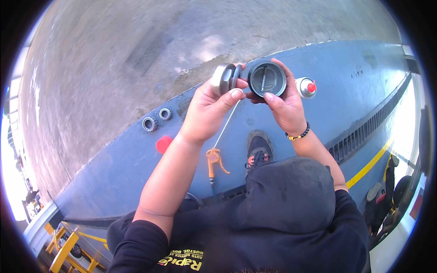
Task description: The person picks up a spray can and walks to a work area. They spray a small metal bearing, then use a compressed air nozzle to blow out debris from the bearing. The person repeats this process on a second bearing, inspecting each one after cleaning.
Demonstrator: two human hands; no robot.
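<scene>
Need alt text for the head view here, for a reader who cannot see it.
Seen from above, the left hand holds a grey metal cap beside a round dark ring-shaped part in the right hand. Below lie a blue platform, a spray can, two bearings and an orange air blow gun.

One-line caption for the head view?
Left hand holds a metal cap, right hand a round dark part.

Silver spray can [304, 87], red nozzle, lying on blue platform [346, 91]
</scene>
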